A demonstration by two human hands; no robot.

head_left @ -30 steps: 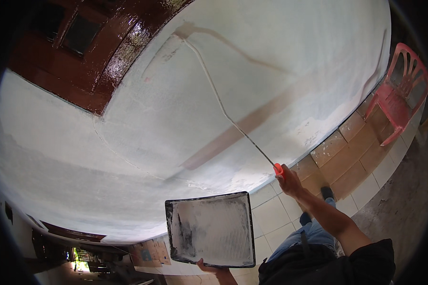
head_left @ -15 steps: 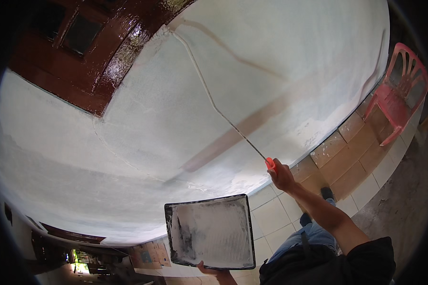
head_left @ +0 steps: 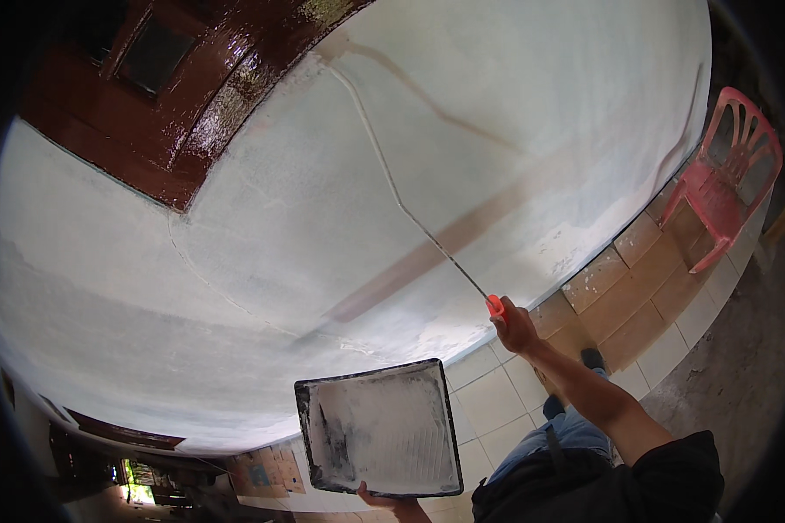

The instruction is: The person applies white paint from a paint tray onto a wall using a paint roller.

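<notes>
My right hand (head_left: 515, 329) is closed around the orange handle of a paint roller (head_left: 399, 203). The roller's long, bent, paint-coated rod reaches up and to the left. Its far end lies against the pale wall (head_left: 262, 200), close to the edge of the brown wooden frame; the head there is hard to make out against the white. Low in the picture, my left hand (head_left: 384, 499) grips the near edge of a black paint tray (head_left: 449, 418), with its thumb over the rim and its other fingers hidden beneath. White paint coats the tray's inside.
A glossy brown door or window frame (head_left: 122, 113) fills the upper left. Flattened cardboard (head_left: 624, 296) covers floor tiles (head_left: 497, 405) along the wall's foot. To the right stands a red plastic chair (head_left: 715, 192). My shoes and legs show at the lower right.
The roller's far end has moved slightly right and down along the wall, away from the frame's edge. The tray has shifted a little to the left in view. Both hands keep their grip.
</notes>
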